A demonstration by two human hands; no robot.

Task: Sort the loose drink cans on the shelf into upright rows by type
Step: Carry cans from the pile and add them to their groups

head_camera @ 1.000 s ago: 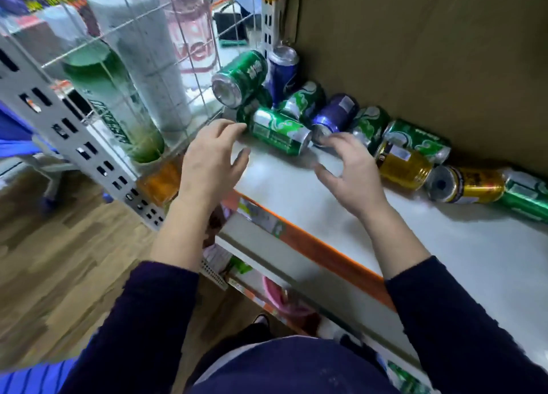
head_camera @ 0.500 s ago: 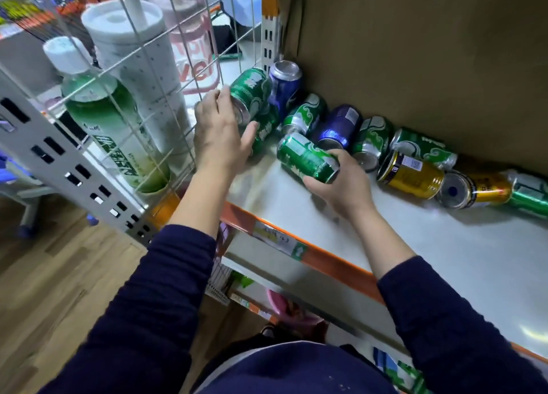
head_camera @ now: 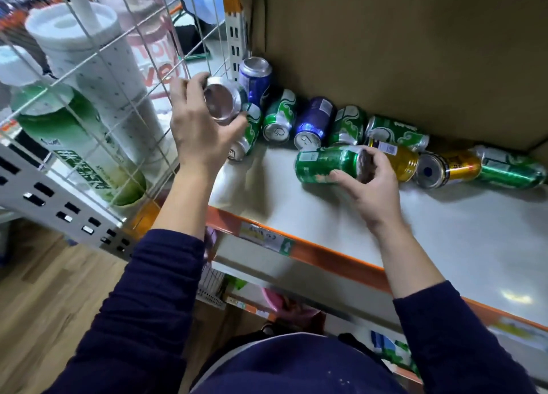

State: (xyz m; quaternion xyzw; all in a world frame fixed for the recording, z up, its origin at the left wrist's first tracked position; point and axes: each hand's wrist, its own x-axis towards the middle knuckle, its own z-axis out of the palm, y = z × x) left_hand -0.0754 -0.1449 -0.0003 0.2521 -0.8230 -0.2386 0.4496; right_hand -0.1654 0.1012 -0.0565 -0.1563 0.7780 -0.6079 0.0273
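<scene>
fingers and thumb of the left hand [head_camera: 204, 132] curl round a lifted can [head_camera: 221, 101], its bare silver end turned toward the camera and its side mostly hidden by the grip, so its colour cannot be told. the right hand [head_camera: 370, 186] wraps its fingers and thumb round one end of a green can [head_camera: 329, 163] that lies sideways, its other end pointing toward the left hand; whether it rests on the shelf [head_camera: 444, 230] or hangs just above it cannot be told. just under the left hand's thumb lies a second green can [head_camera: 249, 132], tipped with its top toward the front edge. just behind the lifted can an upright blue can [head_camera: 255, 79] stands in the back corner. between the two hands, against the back, lie a third green can [head_camera: 280, 116], a tipped blue can [head_camera: 314, 122] and a fourth green can [head_camera: 348, 125], side by side. just behind the right hand's fingers lies a yellow can [head_camera: 397, 159], with a fifth green can [head_camera: 397, 132] behind it by the cardboard wall [head_camera: 385, 52]. further out on that hand's right lie a gold can [head_camera: 447, 168] and then a long green can [head_camera: 510, 171], end to end. beyond the left hand, a wire grid [head_camera: 139, 97] closes off the shelf side; behind it stand a white tumbler [head_camera: 98, 67] and a green bottle [head_camera: 74, 144].
</scene>
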